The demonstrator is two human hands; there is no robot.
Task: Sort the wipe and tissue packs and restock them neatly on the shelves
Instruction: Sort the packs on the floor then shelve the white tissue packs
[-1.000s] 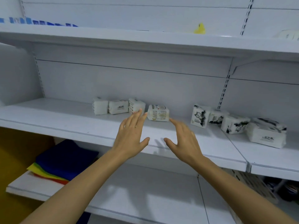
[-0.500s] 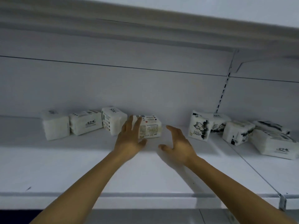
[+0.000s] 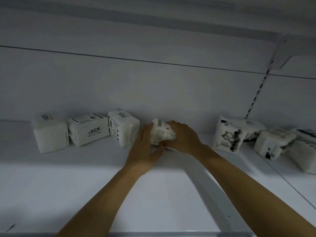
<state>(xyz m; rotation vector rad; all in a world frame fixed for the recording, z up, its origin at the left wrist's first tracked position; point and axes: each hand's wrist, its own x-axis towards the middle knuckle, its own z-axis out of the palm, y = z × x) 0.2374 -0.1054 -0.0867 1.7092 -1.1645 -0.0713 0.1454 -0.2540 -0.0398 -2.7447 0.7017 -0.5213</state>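
- My left hand (image 3: pixel 143 148) and right hand (image 3: pixel 185 137) both grip one white tissue pack (image 3: pixel 162 134). It has small printed text and a red dot.
- Left fingers lie up the pack's left side with the thumb at its near bottom edge. Right fingers curl over its top and right end.
- The pack is tilted, near the back of the white shelf (image 3: pixel 82 178), about mid-width. I can't tell if its base touches the board.
- Left of it is a row of three white packs: a plain end-on pack (image 3: pixel 51 134), a long pack with a black logo (image 3: pixel 89 131) and an angled pack (image 3: pixel 124 128). They touch each other, and the angled one is just beside my left hand.
- Right of it is a loose cluster of ink-print packs. A cat-print pack (image 3: pixel 227 134) stands closest and another ink-print pack (image 3: pixel 273 144) is beyond it. More sit at the frame edge, too blurred to count.
- The shelf is smooth white metal, brightly lit at the front and dim at the back. A seam (image 3: pixel 282 175) on the right divides it from the next board.
- There is a small dark scuff (image 3: pixel 11 227) at the near left corner.
- The back panel (image 3: pixel 136 93) is plain grey-white with one horizontal joint line.
- A slotted upright (image 3: pixel 256 98) runs up on the right to a white bracket (image 3: pixel 289 53).
- The underside of the upper shelf (image 3: pixel 136 16) fills the top of the view, in shadow.
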